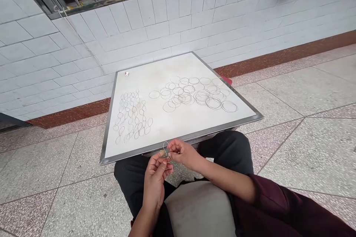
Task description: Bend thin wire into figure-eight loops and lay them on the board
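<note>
Our left hand [159, 168] and right hand [180, 152] both pinch one twisted wire loop [166, 147] at the table's [164, 63] near edge.

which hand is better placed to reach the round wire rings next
Right, probably: the right hand is nearer the round wire rings than the left hand, though both hold the bent wire.

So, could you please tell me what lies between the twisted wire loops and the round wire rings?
Just bare white tabletop between the loops and rings, as the head view shows.
</note>
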`<state>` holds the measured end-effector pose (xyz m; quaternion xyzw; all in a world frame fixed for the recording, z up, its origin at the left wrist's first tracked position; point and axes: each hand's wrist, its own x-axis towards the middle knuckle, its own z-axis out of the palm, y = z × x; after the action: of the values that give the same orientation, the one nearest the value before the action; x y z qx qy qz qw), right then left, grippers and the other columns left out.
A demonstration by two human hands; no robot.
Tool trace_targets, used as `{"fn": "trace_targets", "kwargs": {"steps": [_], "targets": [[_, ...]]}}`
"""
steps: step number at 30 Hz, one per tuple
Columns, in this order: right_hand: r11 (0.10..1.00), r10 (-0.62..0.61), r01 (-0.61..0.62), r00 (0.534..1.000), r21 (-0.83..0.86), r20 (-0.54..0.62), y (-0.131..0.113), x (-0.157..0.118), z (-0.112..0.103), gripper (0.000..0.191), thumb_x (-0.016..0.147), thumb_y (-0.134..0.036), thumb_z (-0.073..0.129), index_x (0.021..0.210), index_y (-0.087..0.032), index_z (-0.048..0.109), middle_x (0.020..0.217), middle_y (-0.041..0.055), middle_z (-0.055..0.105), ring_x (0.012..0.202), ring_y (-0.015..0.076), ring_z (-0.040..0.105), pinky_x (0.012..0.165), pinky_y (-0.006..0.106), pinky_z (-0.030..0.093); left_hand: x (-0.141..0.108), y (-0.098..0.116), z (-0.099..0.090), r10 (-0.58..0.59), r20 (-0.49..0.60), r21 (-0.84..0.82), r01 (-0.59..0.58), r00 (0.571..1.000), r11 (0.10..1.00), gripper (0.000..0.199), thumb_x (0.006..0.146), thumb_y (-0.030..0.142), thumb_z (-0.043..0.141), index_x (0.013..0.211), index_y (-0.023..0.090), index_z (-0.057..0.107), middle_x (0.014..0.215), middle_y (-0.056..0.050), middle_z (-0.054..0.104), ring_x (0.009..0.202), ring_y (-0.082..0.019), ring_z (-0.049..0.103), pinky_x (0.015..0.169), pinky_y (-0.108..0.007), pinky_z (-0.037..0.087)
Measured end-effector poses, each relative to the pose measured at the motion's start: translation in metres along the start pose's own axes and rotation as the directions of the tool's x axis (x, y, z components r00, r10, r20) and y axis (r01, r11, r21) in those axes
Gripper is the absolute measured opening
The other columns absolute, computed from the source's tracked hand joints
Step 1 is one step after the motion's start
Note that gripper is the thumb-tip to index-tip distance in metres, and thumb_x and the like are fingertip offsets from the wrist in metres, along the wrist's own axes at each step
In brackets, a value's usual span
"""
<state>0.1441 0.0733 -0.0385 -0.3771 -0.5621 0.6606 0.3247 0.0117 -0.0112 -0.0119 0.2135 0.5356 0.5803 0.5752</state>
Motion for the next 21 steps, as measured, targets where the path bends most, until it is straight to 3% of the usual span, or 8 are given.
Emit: {"fn": "trace_targets", "kwargs": {"steps": [8,13,17,19,21], "targets": [[0.986,0.122,-0.122,0.993,0.116,0.010,-0.010,0.001,0.001,0.028,0.070,-0.030,0.073,0.092,-0.019,0.059,0.075,-0.0038,0.056,0.067,0.0108,0.051,0.062,0.024,0.038,0.002,0.002,-0.002,0.021,-0.001,0.044,-0.021,1.000,0.999,0.044,0.072,0.035,0.081,0.111,0.018,0.067,0.085,-0.003,0.069,0.073,-0.014,0.065,0.073,-0.029,0.053],[0.979,0.117,-0.117,0.993,0.168,0.009,-0.019,0.009,-0.002,0.031,0.068,-0.034,0.076,0.089,-0.020,0.057,0.071,-0.0056,0.052,0.061,0.0096,0.044,0.058,0.023,0.036,0.006,0.003,-0.010,0.035,-0.032,0.052,-0.033,0.999,0.998,0.046,0.075,0.043,0.077,0.111,0.017,0.067,0.091,-0.007,0.072,0.076,-0.017,0.067,0.072,-0.032,0.055],[0.990,0.069,-0.064,0.997,0.124,-0.038,-0.022,0.024,-0.007,0.029,0.069,-0.031,0.074,0.090,-0.021,0.056,0.071,-0.0056,0.052,0.060,0.0098,0.045,0.058,0.023,0.036,0.017,0.001,-0.035,0.141,-0.071,0.176,-0.127,0.987,0.976,0.040,0.078,0.048,0.073,0.103,0.017,0.070,0.084,-0.006,0.072,0.066,-0.015,0.063,0.060,-0.025,0.051],[0.998,0.008,-0.004,0.998,0.066,-0.063,-0.024,0.036,-0.011,0.026,0.071,-0.029,0.073,0.091,-0.021,0.058,0.073,-0.0047,0.055,0.064,0.0102,0.048,0.060,0.024,0.037,0.023,-0.001,-0.055,0.200,0.012,0.343,-0.192,0.980,0.919,0.037,0.081,0.052,0.068,0.094,0.018,0.073,0.075,-0.005,0.070,0.060,-0.016,0.060,0.054,-0.025,0.048],[0.999,-0.034,0.036,0.996,0.018,-0.080,-0.027,0.052,-0.016,0.024,0.073,-0.027,0.071,0.093,-0.021,0.060,0.077,-0.0035,0.057,0.067,0.0106,0.050,0.062,0.024,0.039,0.030,-0.003,-0.080,0.244,0.103,0.556,-0.259,0.964,0.790,0.035,0.081,0.054,0.066,0.082,0.021,0.075,0.069,-0.005,0.069,0.058,-0.018,0.060,0.054,-0.027,0.048]]}}
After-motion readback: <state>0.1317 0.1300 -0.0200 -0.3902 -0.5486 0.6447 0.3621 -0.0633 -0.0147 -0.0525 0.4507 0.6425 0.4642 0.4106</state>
